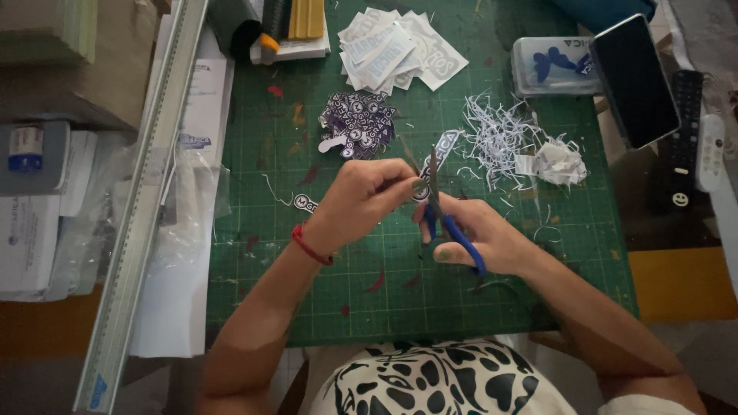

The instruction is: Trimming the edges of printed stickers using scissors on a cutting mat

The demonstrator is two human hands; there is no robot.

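My right hand [484, 234] grips blue-handled scissors [442, 211], blades pointing up and away. My left hand [361, 196] pinches a white printed sticker strip [442, 150] that runs up past the blades; a red cord bracelet sits on that wrist. Both hands hover over a green cutting mat [307, 261]. Just beyond the left hand lies a pile of cut purple-and-white stickers [357, 123]. A heap of thin white paper trimmings [507, 138] lies beyond the right hand.
A stack of white stickers [396, 46] lies at the mat's far edge. A clear plastic box [550, 65], a dark phone [634, 77] and remote controls [696, 134] stand at the right. A long metal ruler [142, 207] and paper sheets border the left.
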